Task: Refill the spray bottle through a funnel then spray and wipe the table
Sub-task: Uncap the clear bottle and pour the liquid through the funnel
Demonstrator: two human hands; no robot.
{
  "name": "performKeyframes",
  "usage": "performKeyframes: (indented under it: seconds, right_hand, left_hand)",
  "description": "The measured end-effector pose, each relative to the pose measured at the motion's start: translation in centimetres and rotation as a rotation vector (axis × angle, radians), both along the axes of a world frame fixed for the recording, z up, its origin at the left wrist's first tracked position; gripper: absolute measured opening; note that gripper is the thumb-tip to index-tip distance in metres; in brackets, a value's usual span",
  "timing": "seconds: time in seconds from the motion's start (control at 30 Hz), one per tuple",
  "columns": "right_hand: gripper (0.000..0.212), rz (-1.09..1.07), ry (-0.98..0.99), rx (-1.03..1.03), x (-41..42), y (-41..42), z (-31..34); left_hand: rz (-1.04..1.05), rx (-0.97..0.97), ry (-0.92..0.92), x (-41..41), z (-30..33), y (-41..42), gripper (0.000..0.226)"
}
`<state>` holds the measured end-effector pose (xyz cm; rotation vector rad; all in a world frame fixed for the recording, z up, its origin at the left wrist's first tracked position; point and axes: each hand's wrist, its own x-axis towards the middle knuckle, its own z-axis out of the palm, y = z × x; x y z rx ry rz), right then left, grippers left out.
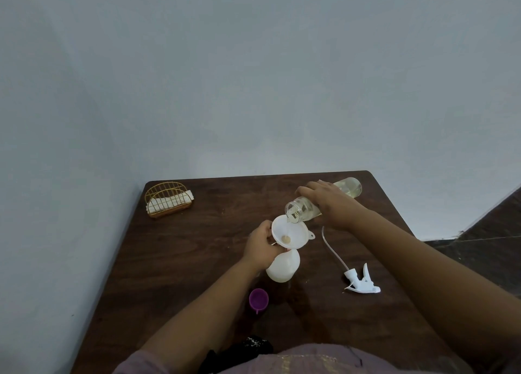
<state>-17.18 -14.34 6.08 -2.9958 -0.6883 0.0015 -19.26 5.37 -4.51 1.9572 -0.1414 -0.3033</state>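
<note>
The right hand (329,201) holds a clear bottle (324,201) tipped over the funnel (287,232). The left hand (262,247) grips the white spray bottle (283,266) under the funnel. The sprayer top (362,282) lies right of it. Filling is underway; spraying and wiping come later.

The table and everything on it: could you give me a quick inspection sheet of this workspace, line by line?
Surface: dark wooden table, set against a pale wall.
Job's things: white spray bottle upright with a white funnel in its neck; clear bottle tipped over the funnel; trigger sprayer head lying apart, its tube attached.
Clutter: purple cap; wire napkin holder; dark object at the near edge, unidentifiable.
Grippers: left hand holds the spray bottle's neck under the funnel; right hand grips the clear bottle.
Cables: nothing seen.
Surroundings: dark floor to the right.
</note>
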Motion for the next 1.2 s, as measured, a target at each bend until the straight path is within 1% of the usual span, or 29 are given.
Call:
performKeyframes:
  seconds: [0.53, 0.7, 0.8, 0.93, 1.0, 1.1, 1.2]
  right_hand:
    - [0.057, -0.008, 0.008, -0.015, -0.2, 0.0, 0.1]
    - [0.058, -0.013, 0.006, -0.025, -0.1, -0.1, -0.1]
    - [0.057, -0.012, 0.005, -0.026, -0.1, 0.0, -0.1]
    - [0.057, -0.009, -0.001, -0.024, 0.0, 0.0, -0.2]
    - [0.057, -0.007, -0.003, -0.023, 0.1, 0.0, -0.3]
    - [0.055, -0.005, -0.002, -0.028, 0.2, 0.0, -0.3]
    - [0.054, -0.009, 0.007, -0.034, 0.3, 0.1, -0.3]
  left_hand:
    - [0.004, -0.033, 0.006, 0.0, -0.2, 0.0, 0.054]
    - [-0.014, -0.069, 0.004, -0.1, 0.0, 0.1, 0.055]
    - [-0.068, -0.119, 0.055, -0.1, 0.2, 0.7, 0.061]
    - [-0.178, -0.158, 0.175, 0.6, 0.5, 1.8, 0.079]
    - [-0.225, -0.199, 0.254, 1.1, 1.2, 2.5, 0.083]
    - [-0.234, -0.276, 0.322, 1.7, 2.4, 3.3, 0.076]
    - [-0.142, -0.278, 0.293, 2.0, 3.2, 3.6, 0.053]
